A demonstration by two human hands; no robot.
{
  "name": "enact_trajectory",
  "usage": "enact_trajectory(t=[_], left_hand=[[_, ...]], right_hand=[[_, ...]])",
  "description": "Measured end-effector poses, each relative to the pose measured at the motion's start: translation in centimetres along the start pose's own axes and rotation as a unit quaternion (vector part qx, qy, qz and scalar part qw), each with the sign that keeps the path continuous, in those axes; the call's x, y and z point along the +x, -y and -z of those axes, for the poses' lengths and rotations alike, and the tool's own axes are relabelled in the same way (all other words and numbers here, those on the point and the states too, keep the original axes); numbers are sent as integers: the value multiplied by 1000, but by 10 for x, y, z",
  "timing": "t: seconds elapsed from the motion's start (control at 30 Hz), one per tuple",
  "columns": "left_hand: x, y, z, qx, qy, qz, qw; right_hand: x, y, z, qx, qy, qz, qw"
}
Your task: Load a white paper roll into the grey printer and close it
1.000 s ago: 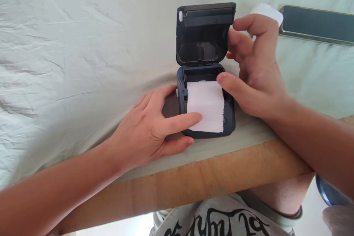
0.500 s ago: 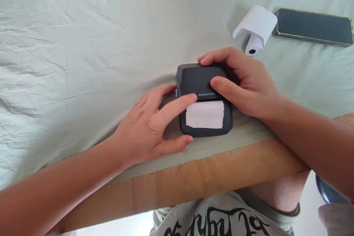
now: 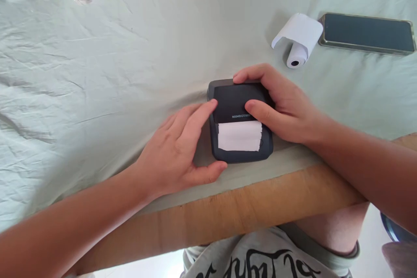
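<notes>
I'm seeing bare forearms (image 3: 104, 202) behind left hand (image 3: 177, 150) and right hand (image 3: 283, 110), and there, below them, pale grey clothing (image 3: 239, 249), big swooping black lettering (image 3: 253, 265) across it!

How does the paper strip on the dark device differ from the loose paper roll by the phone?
Pose: the paper strip lies nearly flat on the dark device, while the loose paper roll is partly unwound, its free end arching over.
Look: the loose paper roll shows a dark hole at its core; the paper strip shows none.
Place: the loose paper roll sits beside the phone, the paper strip well away from it.
Shared: both are white.
</notes>
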State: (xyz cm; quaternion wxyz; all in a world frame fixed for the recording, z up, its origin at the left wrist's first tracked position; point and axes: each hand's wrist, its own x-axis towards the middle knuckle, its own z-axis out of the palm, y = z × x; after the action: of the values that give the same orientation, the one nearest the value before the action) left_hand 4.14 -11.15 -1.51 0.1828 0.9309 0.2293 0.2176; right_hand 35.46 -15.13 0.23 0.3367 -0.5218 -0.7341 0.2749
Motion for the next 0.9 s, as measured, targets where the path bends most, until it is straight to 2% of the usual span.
enact_trajectory(t=[0.1,0.17,0.27,0.4,0.5,0.63,0.77,0.9], left_hand=[[-3,-5,-1,7,19,5,1000],[-5,-13,1,16,18,-5,1000],[-7,-27,3,42,-28,-12,999],[-7,-38,5,68,-12,-18,997],[-6,-40,4,86,-13,-16,996],[-2,-42,3,91,-8,13,996],[4,-43,4,94,-9,35,995],[6,-42,3,106,-14,26,994]], right_hand=[[-4,-2,-5,-75,-73,40,994],[-4,-4,-5,-95,-92,51,990],[-3,-6,-4,-106,-81,51,990],[-5,-8,-3,-106,-75,14,991],[-5,-8,-4,-53,-53,-5,997],[-4,-4,-8,-8,-25,12,1000],[-3,-2,-10,18,-20,-5,1000],[-2,-5,-10,38,-23,-14,999]])
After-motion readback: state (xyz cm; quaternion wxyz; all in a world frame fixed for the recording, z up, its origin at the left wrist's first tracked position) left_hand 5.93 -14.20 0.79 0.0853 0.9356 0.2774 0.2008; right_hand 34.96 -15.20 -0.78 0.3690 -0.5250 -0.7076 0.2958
